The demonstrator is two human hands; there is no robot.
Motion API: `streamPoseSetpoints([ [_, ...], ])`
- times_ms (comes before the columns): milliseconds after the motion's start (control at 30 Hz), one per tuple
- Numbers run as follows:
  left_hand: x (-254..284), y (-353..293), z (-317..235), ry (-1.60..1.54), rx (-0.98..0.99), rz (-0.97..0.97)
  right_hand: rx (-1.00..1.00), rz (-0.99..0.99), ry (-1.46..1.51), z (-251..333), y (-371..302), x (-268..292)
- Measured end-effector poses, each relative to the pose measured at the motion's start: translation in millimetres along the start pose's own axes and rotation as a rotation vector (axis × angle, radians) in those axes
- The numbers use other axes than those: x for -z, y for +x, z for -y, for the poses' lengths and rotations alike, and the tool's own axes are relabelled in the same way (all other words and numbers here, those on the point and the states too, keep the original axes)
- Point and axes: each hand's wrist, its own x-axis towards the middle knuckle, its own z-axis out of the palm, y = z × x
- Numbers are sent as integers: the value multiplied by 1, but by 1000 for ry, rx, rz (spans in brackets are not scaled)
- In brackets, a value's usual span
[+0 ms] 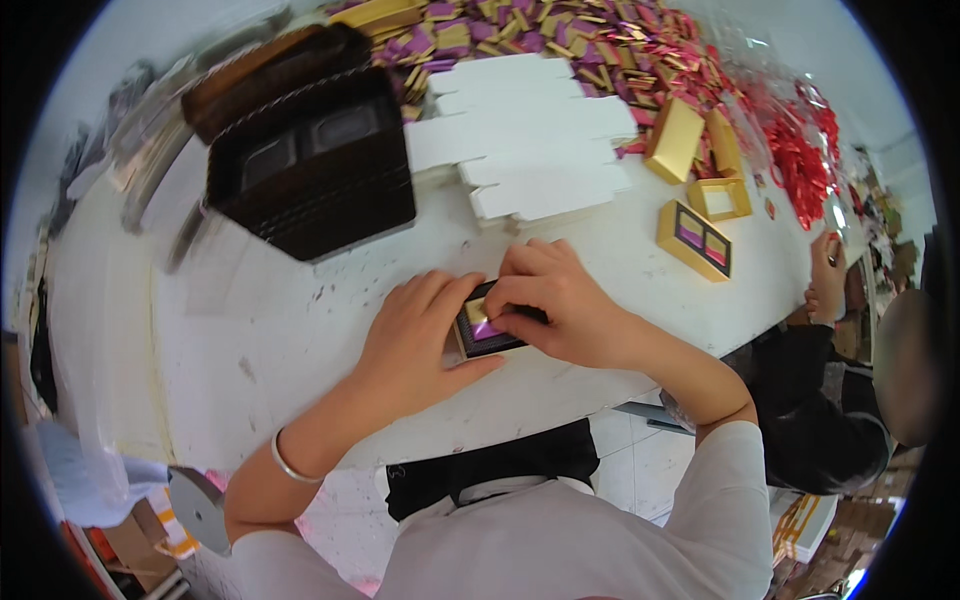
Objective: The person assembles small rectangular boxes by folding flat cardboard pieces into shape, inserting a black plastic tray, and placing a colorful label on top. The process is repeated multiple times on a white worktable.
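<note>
Pale shirt [560, 550] lies nearest us, with bare forearms running from it onto the white counter [280, 330]; we note a silver bangle [292, 460] on the left one. Small box [495, 347] with black insert sits near the counter's near edge, between both hands. Left hand [415, 345] has its grip clamped on the box's left end. Right hand [550, 305] covers the right part, thumb and fingers at a gold-and-purple packet [484, 327] in the insert; we cannot tell whether they pinch it.

Far left: bulky stack of dark trays [340, 215]. Far middle: flat white cartons [530, 140], piled between the hands and a heap of gold and purple pieces [530, 35]. Far right: tall gold box [675, 140], then glossy red material [800, 165]. Right of the hands, well apart: filled two-compartment box [685, 258]. Beyond it, at the counter's right edge, we record a co-worker's hand [825, 280].
</note>
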Motion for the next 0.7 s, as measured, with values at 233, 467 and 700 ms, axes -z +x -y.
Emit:
streamPoseSetpoints([
  [233,3,1,-2,9,-4,14,-152,-663,-266,-111,14,110],
  [467,3,1,2,29,-30,21,-347,-121,-1168,-203,37,155],
  [700,4,0,2,38,-55,-3,-284,-121,-1084,-218,39,152],
])
